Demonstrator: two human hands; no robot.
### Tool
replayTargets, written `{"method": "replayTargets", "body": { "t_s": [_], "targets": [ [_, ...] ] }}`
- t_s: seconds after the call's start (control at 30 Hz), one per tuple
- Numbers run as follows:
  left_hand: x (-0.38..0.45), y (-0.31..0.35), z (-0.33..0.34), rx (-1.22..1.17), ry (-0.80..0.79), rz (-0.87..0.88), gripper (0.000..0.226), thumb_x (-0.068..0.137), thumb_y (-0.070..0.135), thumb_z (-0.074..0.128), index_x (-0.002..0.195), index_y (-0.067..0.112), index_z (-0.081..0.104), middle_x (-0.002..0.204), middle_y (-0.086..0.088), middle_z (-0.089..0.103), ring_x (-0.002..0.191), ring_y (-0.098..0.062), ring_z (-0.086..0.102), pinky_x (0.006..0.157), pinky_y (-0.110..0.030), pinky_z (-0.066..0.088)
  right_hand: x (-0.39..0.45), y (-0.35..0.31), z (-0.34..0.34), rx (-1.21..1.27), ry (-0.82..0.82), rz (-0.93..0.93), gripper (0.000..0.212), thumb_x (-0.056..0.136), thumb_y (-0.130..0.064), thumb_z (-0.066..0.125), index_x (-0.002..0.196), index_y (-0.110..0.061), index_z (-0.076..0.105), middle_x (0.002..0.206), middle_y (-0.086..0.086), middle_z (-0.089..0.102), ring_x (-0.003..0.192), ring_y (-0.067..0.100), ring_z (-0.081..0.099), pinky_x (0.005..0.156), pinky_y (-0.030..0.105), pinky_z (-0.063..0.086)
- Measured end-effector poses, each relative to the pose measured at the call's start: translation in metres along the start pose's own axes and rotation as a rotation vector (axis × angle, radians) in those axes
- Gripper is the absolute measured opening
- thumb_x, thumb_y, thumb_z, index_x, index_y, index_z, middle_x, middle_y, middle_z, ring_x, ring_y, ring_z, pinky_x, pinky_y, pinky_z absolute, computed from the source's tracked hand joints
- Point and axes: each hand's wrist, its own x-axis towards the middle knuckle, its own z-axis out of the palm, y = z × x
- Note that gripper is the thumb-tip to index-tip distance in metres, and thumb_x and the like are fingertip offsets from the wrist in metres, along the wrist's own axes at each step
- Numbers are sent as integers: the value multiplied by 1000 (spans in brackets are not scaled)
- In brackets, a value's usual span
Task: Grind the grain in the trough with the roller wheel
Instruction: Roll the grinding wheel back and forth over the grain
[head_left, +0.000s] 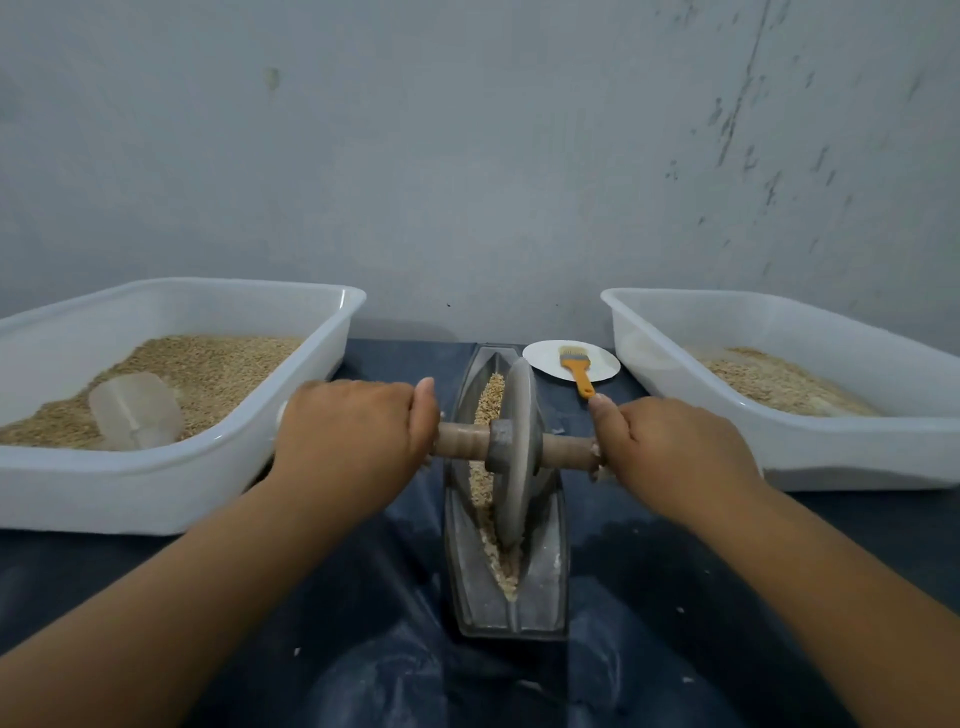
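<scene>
A narrow metal trough (545, 582) lies lengthwise in front of me on a dark blue cloth. Tan grain (491, 400) fills its groove, with crushed bits near the front end. The grey roller wheel (517, 467) stands upright in the groove, about mid-trough. A wooden axle (462, 439) runs through its hub. My left hand (353, 436) grips the left end of the axle. My right hand (670, 447) grips the right end, which it hides.
A white tub (171, 499) at the left holds whole grain and a clear plastic scoop (135, 410). A second white tub (852, 462) at the right holds ground grain. Behind the trough a white plate (545, 358) carries an orange-handled brush (576, 371). A grey wall stands close behind.
</scene>
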Motion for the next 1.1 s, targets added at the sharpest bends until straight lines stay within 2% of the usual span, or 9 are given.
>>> {"method": "replayTargets", "body": {
  "t_s": [0.1,0.23,0.43,0.53,0.7,0.77,0.87,1.0,1.1],
  "targets": [
    [17,-2,17,46,-49,-46,61,85,32,-10,103,21,47,70,8,36,62,-15,39,63,-29,33,9,1,20,-67,178,-42,57,94,-50,9,56,-29,45,53,-7,48,50,11,44,50,29,31],
    [43,-6,38,102,-151,-45,43,93,27,21,129,15,40,87,1,47,78,-22,53,64,-33,33,36,2,38,-133,288,-21,58,99,-45,17,72,-23,63,64,2,63,56,26,49,54,33,31],
    [70,-11,54,99,-257,-136,52,89,29,55,134,16,32,100,-4,59,87,-26,59,63,-38,40,69,2,45,-132,211,11,57,101,-42,16,88,-19,67,71,4,57,63,24,44,61,34,31],
    [57,-13,55,138,-242,-75,68,86,30,59,141,13,21,105,-5,57,89,-25,58,59,-36,40,63,4,41,-117,197,-4,59,100,-44,17,84,-19,68,69,4,55,63,25,46,61,33,32],
    [24,-10,38,135,-218,-20,67,87,31,56,140,13,21,107,-3,57,85,-23,58,55,-32,38,35,-3,19,-128,119,-39,60,100,-47,18,71,-23,65,64,0,53,65,24,50,58,32,30],
    [8,-8,26,88,-185,2,56,88,29,58,133,11,30,95,-2,57,76,-21,58,53,-30,41,19,-6,7,-128,103,-74,60,98,-50,16,63,-26,58,61,-5,52,61,19,50,54,31,28],
    [-14,-6,3,-131,29,-8,17,77,17,73,77,16,56,53,8,37,38,-18,47,34,-30,43,-3,-7,-14,-107,53,-108,61,95,-56,12,60,-27,53,60,-6,53,56,10,48,51,30,29],
    [-23,-10,-13,-195,134,-100,42,97,36,33,56,27,35,40,10,30,32,-12,31,36,-24,32,-14,-3,-29,-19,-61,-74,63,92,-60,15,54,-27,52,53,-4,54,53,11,53,51,29,37],
    [-17,-5,-5,-257,164,-184,45,98,35,33,55,24,37,42,7,33,38,-19,34,43,-29,36,-10,-2,-19,-34,-28,-49,63,94,-57,17,53,-25,52,54,-3,54,53,12,52,51,29,37]
  ]
}}
